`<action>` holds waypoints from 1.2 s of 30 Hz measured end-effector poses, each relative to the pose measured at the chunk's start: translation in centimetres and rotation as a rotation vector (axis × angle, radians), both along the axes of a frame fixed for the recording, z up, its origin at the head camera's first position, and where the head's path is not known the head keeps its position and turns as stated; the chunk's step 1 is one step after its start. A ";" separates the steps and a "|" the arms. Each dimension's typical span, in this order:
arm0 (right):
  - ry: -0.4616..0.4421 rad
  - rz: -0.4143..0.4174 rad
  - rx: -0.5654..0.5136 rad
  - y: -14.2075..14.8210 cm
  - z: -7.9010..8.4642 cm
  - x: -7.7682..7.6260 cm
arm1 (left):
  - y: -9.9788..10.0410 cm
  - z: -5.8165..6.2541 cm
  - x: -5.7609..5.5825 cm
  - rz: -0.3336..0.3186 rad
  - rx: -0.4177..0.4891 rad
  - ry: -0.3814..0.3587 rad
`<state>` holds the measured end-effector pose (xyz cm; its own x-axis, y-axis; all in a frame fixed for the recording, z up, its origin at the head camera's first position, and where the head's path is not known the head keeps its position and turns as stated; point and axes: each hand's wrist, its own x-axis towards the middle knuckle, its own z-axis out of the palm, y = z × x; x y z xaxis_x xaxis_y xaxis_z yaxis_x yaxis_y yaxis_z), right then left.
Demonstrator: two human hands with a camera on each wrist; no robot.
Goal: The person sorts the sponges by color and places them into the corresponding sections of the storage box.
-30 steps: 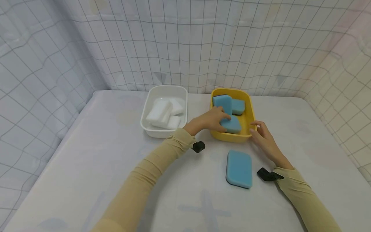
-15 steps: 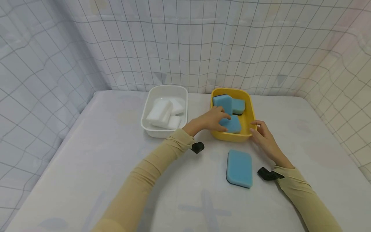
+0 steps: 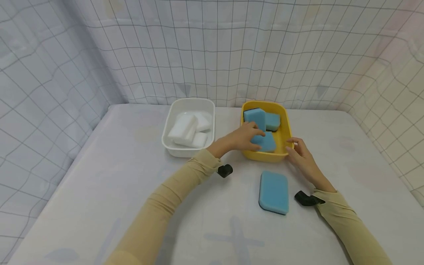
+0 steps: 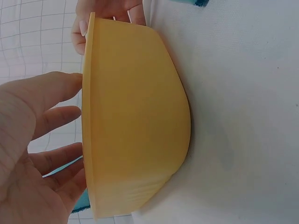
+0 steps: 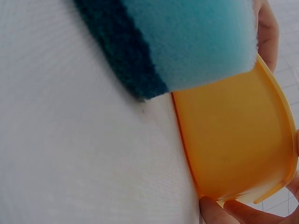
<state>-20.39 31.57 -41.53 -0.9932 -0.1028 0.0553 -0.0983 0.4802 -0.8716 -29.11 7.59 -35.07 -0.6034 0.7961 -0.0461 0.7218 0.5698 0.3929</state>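
Note:
In the head view, my left hand (image 3: 246, 137) reaches over the left side of a yellow bin (image 3: 267, 157), fingers spread above the nearest blue sponge (image 3: 268, 142). Its fingertips dip behind the bin's wall in the left wrist view, so their contact with the sponge is hidden. Another blue sponge (image 3: 255, 117) stands on edge beside those fingers, and a third sponge (image 3: 272, 121) lies at the back. My right hand (image 3: 303, 159) holds the bin's right side, with fingers on both sides of the rim.
One more blue sponge (image 3: 274, 192) with a dark scouring side lies flat on the white table (image 3: 132, 206), in front of the bin. A white bin (image 3: 165, 144) to the left contains several white sponge blocks (image 3: 184, 127). Checked curtains (image 3: 228, 55) hang around the table.
My left wrist has shifted very slightly, while the fingers stay over the same sponge. The right hand and both bins look unmoved.

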 end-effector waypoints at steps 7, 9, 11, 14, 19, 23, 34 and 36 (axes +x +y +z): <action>0.002 -0.003 0.003 -0.1 0.1 0.1 | -0.4 0.0 0.7 0.004 0.026 0.043; 0.005 -0.005 0.005 -0.1 0.1 0.2 | -0.5 0.1 0.9 -0.006 0.038 0.054; 0.008 -0.004 0.004 0.0 0.1 0.1 | -0.6 0.2 1.2 -0.016 0.053 0.058; 0.013 -0.003 0.005 0.1 0.0 0.2 | -0.8 0.3 1.5 -0.034 0.073 0.068; -0.001 -0.002 0.006 0.1 0.0 0.2 | -1.2 0.2 2.0 -0.042 0.129 0.079; -0.011 0.005 -0.016 0.0 0.0 0.1 | -1.6 0.0 2.4 -0.055 0.182 0.092; -0.018 0.012 -0.032 0.2 -0.3 0.0 | -2.4 -0.5 4.1 -0.114 0.322 0.089; -0.008 0.016 -0.035 0.3 -0.2 0.1 | -2.4 -0.6 4.4 -0.128 0.341 0.093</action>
